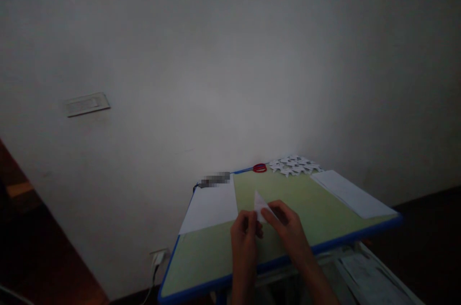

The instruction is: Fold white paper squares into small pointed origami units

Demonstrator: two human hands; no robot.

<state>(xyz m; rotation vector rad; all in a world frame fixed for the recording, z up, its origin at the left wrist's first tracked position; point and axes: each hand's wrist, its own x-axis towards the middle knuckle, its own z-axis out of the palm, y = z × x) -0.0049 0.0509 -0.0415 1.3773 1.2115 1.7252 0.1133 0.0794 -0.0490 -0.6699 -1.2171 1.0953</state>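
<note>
A small white piece of folded paper (260,205), pointed at the top, is held up over the green tabletop (205,259). My left hand (247,228) pinches its lower left edge, with fingers curled in. From the other side my right hand (284,221) grips it between thumb and fingers, the thumb lying along the slanted edge. The paper's lower part is hidden by the fingers.
White sheets lie on the left (212,209) and right (353,193) of the table. Red-handled scissors (259,168) and several folded paper pieces (295,165) sit along the back, near the wall (230,79). A plug (158,259) is low on the left.
</note>
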